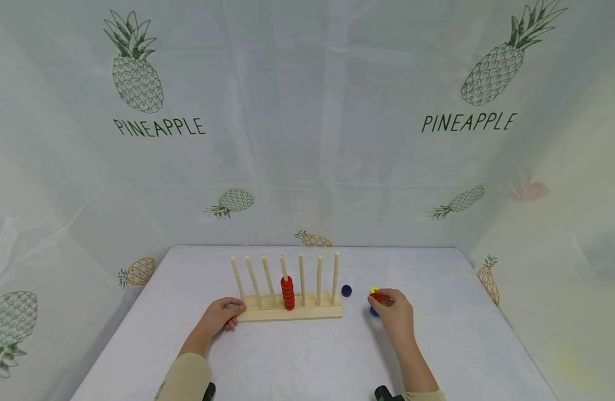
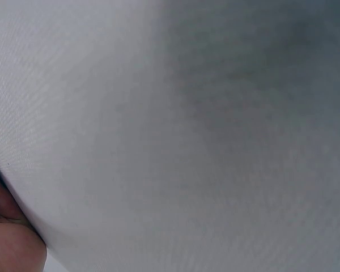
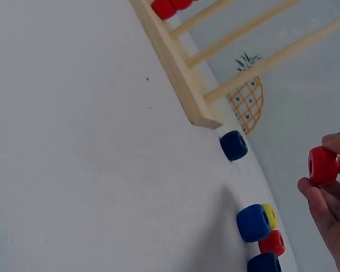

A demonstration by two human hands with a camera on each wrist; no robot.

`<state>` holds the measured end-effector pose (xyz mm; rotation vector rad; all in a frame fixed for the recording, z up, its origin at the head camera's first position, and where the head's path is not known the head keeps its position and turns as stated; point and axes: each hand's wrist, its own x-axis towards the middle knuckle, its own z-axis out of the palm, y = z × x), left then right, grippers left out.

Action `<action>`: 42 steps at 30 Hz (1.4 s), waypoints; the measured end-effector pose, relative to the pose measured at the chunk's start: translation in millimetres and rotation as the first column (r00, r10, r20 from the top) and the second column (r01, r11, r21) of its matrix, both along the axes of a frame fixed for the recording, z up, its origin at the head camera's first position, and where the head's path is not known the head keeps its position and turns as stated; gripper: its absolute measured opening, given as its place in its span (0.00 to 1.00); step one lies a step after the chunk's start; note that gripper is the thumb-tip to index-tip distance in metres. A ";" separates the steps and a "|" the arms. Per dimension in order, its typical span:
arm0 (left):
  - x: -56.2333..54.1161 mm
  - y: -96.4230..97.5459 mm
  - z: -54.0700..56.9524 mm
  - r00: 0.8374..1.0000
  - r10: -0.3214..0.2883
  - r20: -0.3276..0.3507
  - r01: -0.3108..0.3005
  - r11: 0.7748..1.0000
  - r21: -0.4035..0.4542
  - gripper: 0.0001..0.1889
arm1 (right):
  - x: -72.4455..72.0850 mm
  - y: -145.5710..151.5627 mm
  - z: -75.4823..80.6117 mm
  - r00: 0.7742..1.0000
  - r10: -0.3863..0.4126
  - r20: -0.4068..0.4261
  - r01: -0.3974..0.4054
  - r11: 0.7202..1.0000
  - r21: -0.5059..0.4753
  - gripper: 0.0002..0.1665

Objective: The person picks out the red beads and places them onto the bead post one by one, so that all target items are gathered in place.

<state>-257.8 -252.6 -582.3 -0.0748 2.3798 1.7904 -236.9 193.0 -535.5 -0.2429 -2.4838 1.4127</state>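
A wooden peg stand (image 1: 307, 313) with a row of upright pegs lies across the table. Several red beads (image 1: 288, 295) are stacked on its middle peg. My left hand (image 1: 222, 313) grips the left end of the base, thumb on top; only a bit of that hand shows in the left wrist view. Off to the right, my right hand (image 1: 396, 313) pinches a red bead (image 3: 323, 165) between thumb and fingers, raised over the table. Below it are a blue bead (image 3: 253, 223), a yellow bead (image 3: 271, 215), another red bead (image 3: 272, 242) and a dark blue bead (image 3: 264, 263).
A single dark blue bead (image 1: 346, 291) rests just past the stand's right end. The white table (image 1: 297, 362) ends at the back against a hanging cloth (image 1: 307, 139) printed with pineapples. Cloth also hangs along both sides.
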 end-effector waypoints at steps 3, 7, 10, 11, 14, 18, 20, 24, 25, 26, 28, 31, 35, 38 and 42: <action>0.8 0.3 1.4 1.000 -0.011 0.002 0.011 1.000 0.002 0.19 | 2.0 -3.7 5.9 1.000 0.000 -0.011 -0.001 1.000 -0.029 0.15; -0.6 -0.6 -1.2 1.000 -0.023 -0.003 0.023 1.000 0.010 0.19 | 3.5 -11.8 14.5 0.999 -0.004 -0.039 0.001 0.997 -0.076 0.14; -0.8 -0.6 -1.8 1.000 -0.023 -0.006 0.023 1.000 0.006 0.18 | 3.7 -18.8 19.0 0.998 0.000 -0.060 -0.008 0.991 -0.133 0.12; -0.6 -0.6 -1.7 1.000 -0.022 -0.007 0.022 1.000 0.002 0.18 | 3.5 -21.1 19.8 0.998 0.005 -0.067 -0.015 0.988 -0.151 0.12; 0.4 -0.6 -1.3 1.000 -0.015 -0.007 0.015 1.000 -0.008 0.19 | 3.9 -27.4 22.2 0.995 0.027 -0.095 -0.044 0.982 -0.186 0.10; 2.6 -0.3 0.0 1.000 -0.008 -0.007 0.007 1.000 -0.019 0.19 | 5.3 -35.0 26.0 0.992 0.056 -0.109 -0.077 0.978 -0.195 0.10; 3.4 0.2 0.6 1.000 -0.005 -0.012 0.005 1.000 -0.025 0.19 | 6.1 -38.3 28.3 0.991 0.070 -0.110 -0.091 0.976 -0.198 0.10; 3.1 0.2 0.7 1.000 -0.004 -0.006 0.004 1.000 -0.023 0.19 | 6.9 -44.1 31.4 0.983 0.106 -0.152 -0.139 0.964 -0.225 0.10; 2.8 0.2 1.0 1.000 -0.004 -0.004 0.004 1.000 -0.021 0.19 | 7.3 -45.5 32.2 0.979 0.116 -0.169 -0.153 0.961 -0.229 0.10; 2.4 0.0 1.0 1.000 -0.005 0.001 0.005 1.000 -0.017 0.19 | 7.1 -47.0 32.4 0.975 0.127 -0.184 -0.169 0.957 -0.236 0.10; 1.5 -0.2 0.6 1.000 -0.010 0.002 0.010 1.000 -0.012 0.19 | 6.8 -49.7 33.4 0.964 0.148 -0.219 -0.202 0.947 -0.250 0.09; 0.7 -0.2 -0.1 1.000 -0.015 -0.003 0.015 1.000 -0.006 0.19 | 6.8 -53.5 36.0 0.946 0.180 -0.268 -0.242 0.945 -0.221 0.09; 0.1 -0.1 -0.7 1.000 -0.015 -0.006 0.015 1.000 0.000 0.18 | 7.4 -57.9 39.7 0.922 0.210 -0.324 -0.276 0.945 -0.173 0.09; 0.6 0.0 0.2 1.000 -0.014 -0.004 0.014 1.000 0.003 0.18 | 7.5 -62.0 42.2 0.900 0.237 -0.366 -0.311 0.937 -0.157 0.09; 2.0 0.2 1.5 1.000 -0.015 -0.006 0.015 1.000 0.011 0.19 | 8.2 -68.8 47.6 0.870 0.278 -0.408 -0.362 0.921 -0.143 0.09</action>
